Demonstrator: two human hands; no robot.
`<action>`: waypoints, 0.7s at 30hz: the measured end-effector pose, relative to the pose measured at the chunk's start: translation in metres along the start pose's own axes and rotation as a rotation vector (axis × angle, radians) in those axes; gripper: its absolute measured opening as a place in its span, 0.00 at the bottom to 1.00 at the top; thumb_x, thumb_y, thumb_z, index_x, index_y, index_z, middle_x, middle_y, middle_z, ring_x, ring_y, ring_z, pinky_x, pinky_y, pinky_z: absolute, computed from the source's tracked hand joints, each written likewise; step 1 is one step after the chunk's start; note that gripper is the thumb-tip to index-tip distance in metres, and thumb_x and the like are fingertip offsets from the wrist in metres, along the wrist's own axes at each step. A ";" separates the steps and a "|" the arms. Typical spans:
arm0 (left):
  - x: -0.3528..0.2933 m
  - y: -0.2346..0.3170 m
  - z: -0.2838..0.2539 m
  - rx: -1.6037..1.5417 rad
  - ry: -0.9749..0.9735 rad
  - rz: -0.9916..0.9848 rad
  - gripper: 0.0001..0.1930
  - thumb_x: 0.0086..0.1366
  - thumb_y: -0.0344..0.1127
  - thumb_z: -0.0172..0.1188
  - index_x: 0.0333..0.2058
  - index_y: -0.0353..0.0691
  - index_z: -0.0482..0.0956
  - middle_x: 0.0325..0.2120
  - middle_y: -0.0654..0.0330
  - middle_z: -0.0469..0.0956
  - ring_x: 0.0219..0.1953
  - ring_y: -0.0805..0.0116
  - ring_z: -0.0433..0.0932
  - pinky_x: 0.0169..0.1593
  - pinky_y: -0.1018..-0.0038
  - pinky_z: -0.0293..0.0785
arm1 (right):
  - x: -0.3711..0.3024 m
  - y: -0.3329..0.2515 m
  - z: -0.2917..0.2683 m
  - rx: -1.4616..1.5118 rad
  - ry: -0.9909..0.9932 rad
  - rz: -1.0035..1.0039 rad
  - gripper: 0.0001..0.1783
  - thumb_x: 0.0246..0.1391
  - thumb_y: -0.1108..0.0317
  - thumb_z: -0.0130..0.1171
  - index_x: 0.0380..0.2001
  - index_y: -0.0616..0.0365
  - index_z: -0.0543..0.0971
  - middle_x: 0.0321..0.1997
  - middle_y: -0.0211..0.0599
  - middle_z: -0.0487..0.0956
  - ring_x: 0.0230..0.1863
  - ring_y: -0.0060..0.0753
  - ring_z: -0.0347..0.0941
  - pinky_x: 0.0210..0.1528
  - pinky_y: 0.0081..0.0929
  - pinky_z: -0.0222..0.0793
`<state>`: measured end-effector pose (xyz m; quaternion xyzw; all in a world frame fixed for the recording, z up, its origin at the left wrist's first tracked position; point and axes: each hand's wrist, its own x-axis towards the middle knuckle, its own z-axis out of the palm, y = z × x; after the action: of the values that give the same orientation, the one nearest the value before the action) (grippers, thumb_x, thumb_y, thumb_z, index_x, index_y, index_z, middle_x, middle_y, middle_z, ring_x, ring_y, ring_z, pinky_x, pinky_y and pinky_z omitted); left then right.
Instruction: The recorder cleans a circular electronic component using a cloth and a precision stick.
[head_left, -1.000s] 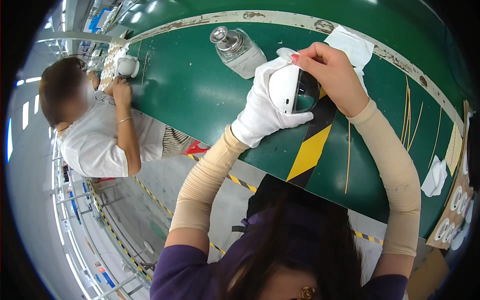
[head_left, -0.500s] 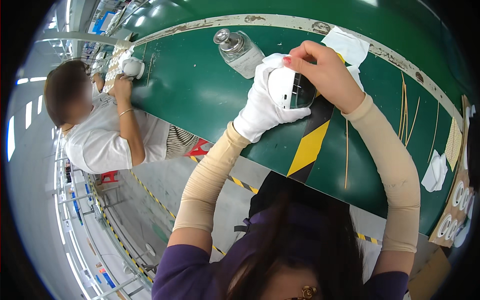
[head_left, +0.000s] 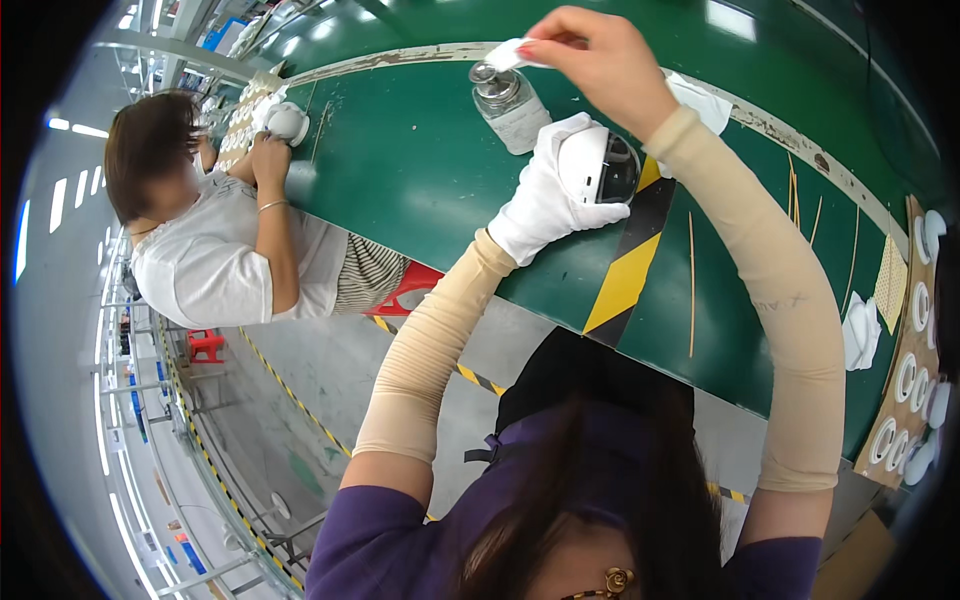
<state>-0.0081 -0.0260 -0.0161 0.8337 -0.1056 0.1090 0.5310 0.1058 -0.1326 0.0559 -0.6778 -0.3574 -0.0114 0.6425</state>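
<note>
On the table [head_left: 420, 170], the bottle [head_left: 510, 105] stands near the far edge with the right hand [head_left: 595, 60] over it, the left hand [head_left: 545, 200] holding the dome [head_left: 598, 165] just right and nearer, the tray [head_left: 915, 350] at the right end.

— How's the light where you sit?
— Bright and even from overhead; pale glare streaks my green desk [head_left: 420, 180] at the far side.
— Sharp?
— Mostly. Straight edges bow near the rim, corners go black, and my hair close by blurs.
</note>
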 end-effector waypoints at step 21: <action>0.000 0.002 -0.002 -0.078 -0.039 -0.041 0.48 0.40 0.41 0.77 0.57 0.38 0.56 0.53 0.55 0.64 0.55 0.65 0.65 0.58 0.70 0.63 | -0.004 -0.005 -0.008 -0.283 -0.220 -0.144 0.06 0.50 0.68 0.59 0.29 0.58 0.78 0.41 0.31 0.74 0.44 0.30 0.69 0.49 0.25 0.65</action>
<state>-0.0091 -0.0249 -0.0138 0.8164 -0.1028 0.0776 0.5629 0.1045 -0.1419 0.0595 -0.7312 -0.4679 -0.0335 0.4953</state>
